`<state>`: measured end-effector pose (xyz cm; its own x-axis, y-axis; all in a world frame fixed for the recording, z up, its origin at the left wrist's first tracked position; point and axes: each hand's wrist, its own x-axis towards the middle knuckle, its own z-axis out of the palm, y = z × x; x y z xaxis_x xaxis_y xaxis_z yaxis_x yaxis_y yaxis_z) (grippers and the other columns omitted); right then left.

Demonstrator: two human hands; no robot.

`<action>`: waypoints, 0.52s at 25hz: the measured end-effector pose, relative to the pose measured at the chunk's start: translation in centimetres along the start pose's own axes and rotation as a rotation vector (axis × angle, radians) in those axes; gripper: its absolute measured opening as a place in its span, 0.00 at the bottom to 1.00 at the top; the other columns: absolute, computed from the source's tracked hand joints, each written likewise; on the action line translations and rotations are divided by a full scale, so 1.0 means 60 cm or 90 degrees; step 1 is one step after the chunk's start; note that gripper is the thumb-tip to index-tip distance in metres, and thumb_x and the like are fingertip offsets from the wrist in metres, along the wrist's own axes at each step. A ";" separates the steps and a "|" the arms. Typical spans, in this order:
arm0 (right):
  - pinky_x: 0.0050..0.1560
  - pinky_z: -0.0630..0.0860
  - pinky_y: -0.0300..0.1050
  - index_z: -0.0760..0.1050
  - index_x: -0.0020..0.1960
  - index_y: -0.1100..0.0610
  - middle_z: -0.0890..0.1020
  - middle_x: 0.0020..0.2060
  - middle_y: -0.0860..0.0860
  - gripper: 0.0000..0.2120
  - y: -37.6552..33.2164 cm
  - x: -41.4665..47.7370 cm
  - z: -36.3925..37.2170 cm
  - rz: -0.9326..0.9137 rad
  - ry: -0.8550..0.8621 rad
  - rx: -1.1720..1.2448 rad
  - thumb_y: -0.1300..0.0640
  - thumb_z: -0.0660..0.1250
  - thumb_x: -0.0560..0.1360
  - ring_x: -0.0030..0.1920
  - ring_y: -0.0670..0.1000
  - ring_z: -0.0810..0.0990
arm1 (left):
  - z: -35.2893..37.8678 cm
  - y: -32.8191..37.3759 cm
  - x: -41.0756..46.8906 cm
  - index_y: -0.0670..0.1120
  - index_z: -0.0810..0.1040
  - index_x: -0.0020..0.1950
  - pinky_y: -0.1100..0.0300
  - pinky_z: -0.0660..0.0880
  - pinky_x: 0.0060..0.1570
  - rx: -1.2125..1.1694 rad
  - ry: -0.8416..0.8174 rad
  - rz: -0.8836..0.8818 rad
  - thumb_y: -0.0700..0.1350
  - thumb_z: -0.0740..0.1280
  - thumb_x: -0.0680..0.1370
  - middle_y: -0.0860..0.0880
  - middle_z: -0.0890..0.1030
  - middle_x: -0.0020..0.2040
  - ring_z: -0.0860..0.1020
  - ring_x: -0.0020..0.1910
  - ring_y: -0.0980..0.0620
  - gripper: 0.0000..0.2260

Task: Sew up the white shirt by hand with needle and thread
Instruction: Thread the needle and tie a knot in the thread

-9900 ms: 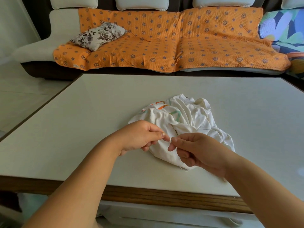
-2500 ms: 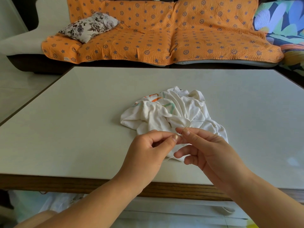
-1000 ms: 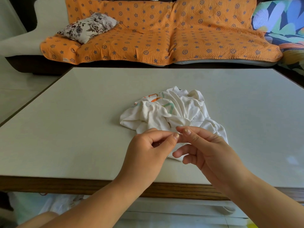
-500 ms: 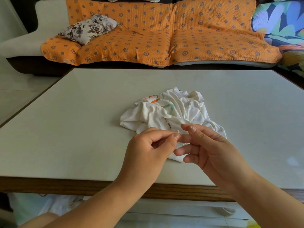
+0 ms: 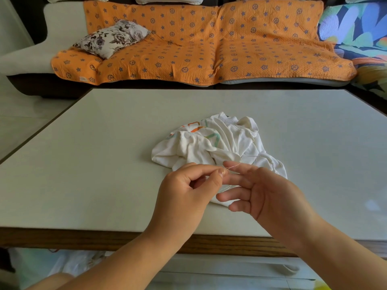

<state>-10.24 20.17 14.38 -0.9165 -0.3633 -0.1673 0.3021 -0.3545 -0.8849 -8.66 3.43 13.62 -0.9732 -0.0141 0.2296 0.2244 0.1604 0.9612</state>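
A crumpled white shirt [image 5: 219, 143] with orange and green print lies in the middle of the pale table [image 5: 94, 164]. A thin needle [image 5: 254, 156] is stuck in the cloth at its right side. My left hand [image 5: 188, 191] hovers just in front of the shirt and pinches a fine pale thread [image 5: 232, 166] between thumb and forefinger. The thread runs over the forefinger of my right hand [image 5: 263, 191], whose fingers are spread and nearly straight, and a second strand hangs below between the two hands.
The table's wooden front edge [image 5: 209, 241] lies just under my wrists. Behind the table stands a sofa with an orange star-print cover [image 5: 199, 45] and a floral cushion [image 5: 113, 38]. A colourful leaf-print fabric [image 5: 360, 28] lies at the far right.
My right hand has opened: its forefinger and thumb no longer pinch at my left fingertips, and its fingers now spread out. The thread shows stretched across its forefinger. My left hand keeps its pinch.
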 end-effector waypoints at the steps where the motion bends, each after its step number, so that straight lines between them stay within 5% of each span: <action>1: 0.36 0.81 0.44 0.80 0.57 0.61 0.84 0.50 0.63 0.15 0.002 -0.002 0.001 -0.004 -0.006 -0.013 0.59 0.63 0.73 0.41 0.58 0.85 | 0.001 0.000 0.000 0.55 0.86 0.44 0.64 0.74 0.40 -0.004 0.000 -0.003 0.48 0.70 0.75 0.43 0.83 0.40 0.79 0.42 0.45 0.05; 8: 0.36 0.80 0.43 0.85 0.47 0.55 0.85 0.46 0.60 0.11 0.003 -0.007 0.013 -0.049 0.012 -0.055 0.55 0.71 0.65 0.39 0.56 0.85 | 0.003 0.001 -0.001 0.58 0.85 0.46 0.52 0.78 0.49 -0.023 -0.032 0.013 0.56 0.68 0.73 0.53 0.86 0.41 0.80 0.47 0.39 0.08; 13: 0.35 0.80 0.43 0.85 0.45 0.55 0.85 0.44 0.61 0.11 0.004 -0.007 0.014 -0.063 0.030 -0.059 0.55 0.72 0.64 0.38 0.56 0.85 | 0.001 -0.007 -0.001 0.62 0.84 0.48 0.43 0.77 0.49 0.007 -0.034 0.029 0.61 0.66 0.72 0.38 0.83 0.42 0.79 0.47 0.36 0.10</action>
<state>-9.55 19.53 14.59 -0.9528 -0.2883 -0.0953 0.1856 -0.3048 -0.9341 -8.71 3.46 13.20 -0.9635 0.0464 0.2638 0.2678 0.1707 0.9482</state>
